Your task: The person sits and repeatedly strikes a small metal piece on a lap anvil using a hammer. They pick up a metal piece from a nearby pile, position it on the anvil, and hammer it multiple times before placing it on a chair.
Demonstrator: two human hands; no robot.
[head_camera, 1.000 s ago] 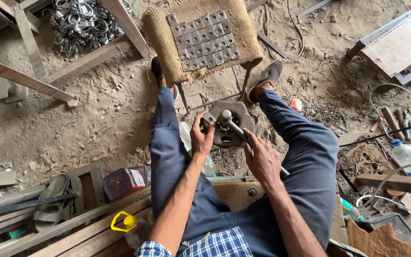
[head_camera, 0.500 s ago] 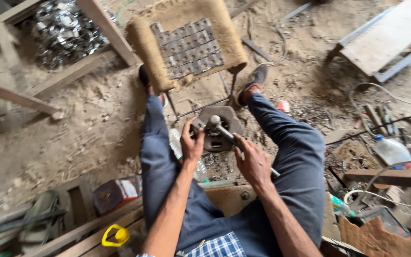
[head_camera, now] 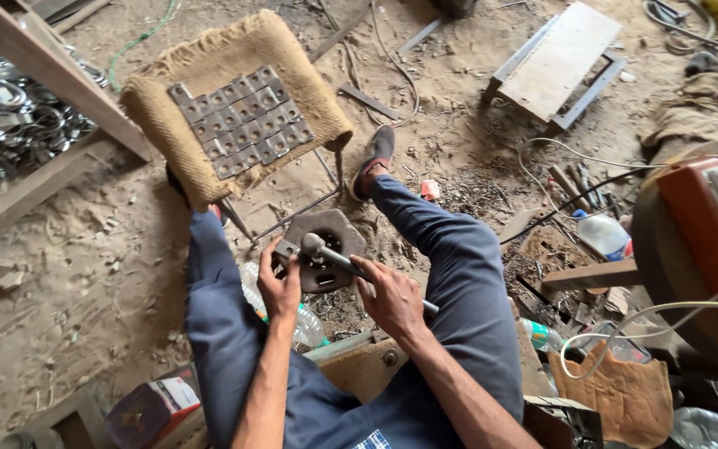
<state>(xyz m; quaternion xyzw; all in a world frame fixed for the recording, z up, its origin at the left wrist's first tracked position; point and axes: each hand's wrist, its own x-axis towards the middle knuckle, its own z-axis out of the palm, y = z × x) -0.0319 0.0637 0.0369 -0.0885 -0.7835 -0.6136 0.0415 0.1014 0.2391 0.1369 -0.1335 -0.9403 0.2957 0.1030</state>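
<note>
Head view: right grip (head_camera: 392, 299) clenched round lever (head_camera: 359, 268); left grip (head_camera: 280, 287) pinching press block (head_camera: 322, 249); burlap stool (head_camera: 234, 108) ahead.

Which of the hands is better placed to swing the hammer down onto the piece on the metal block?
Probably the right hand: it grips the hammer by its handle, head over the metal block. The left hand is at the block's edge, apparently steadying a small piece.
</note>
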